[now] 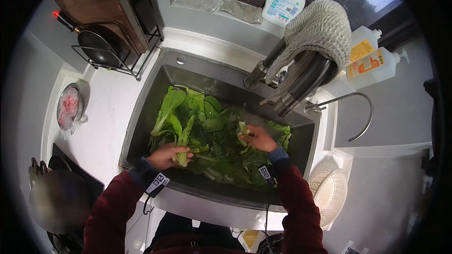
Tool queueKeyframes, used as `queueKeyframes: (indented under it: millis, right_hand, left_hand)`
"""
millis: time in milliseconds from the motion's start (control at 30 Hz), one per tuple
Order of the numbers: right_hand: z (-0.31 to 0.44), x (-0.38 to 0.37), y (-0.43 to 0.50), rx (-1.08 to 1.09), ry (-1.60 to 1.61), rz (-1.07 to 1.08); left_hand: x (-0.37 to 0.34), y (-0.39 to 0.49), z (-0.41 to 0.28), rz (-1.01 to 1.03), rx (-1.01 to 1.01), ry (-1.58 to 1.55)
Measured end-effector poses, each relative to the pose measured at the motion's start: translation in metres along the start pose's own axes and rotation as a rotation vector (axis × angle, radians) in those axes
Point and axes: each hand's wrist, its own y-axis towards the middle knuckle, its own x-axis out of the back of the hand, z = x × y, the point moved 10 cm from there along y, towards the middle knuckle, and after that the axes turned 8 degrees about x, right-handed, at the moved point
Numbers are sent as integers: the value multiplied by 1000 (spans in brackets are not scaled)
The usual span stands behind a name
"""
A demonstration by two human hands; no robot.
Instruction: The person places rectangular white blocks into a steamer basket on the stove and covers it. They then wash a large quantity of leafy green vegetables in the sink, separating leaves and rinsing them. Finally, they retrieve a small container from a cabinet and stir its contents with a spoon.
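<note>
My left hand [171,156] grips the pale stem end of a leafy green vegetable [182,134], its leaves pointing toward the back of the sink. On the right, my right hand [260,137] pinches a short whitish-green stalk piece [242,128] above the water. Both hands are over a dark rectangular sink [300,141] holding water and many loose green leaves [219,151], partly under the surface. Whole leafy heads [169,106] lean at the sink's left back part. A few leaves [282,132] lie by the right wall.
A thick faucet [300,84] draped with a knitted cloth [317,28] juts over the sink's back right. Beside it curves a thin tap [369,109]. A cream plastic basket [330,194] stands at right. Left are a metal bowl [70,107], a rack with a small pan [100,46], and a wok [60,201].
</note>
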Motion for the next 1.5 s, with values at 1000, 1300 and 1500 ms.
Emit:
queueKeyframes:
  millis: [1000, 1300, 1500]
  right_hand:
    - [162, -106, -62, 771, -654, -193]
    - [164, -91, -74, 805, -500, -340]
    - [166, -139, -55, 759, -544, -242]
  left_hand:
    - [-61, -18, -12, 30, -260, 7]
    - [-61, -31, -31, 35, -479, 122]
    - [-59, -19, 2, 67, -146, 104]
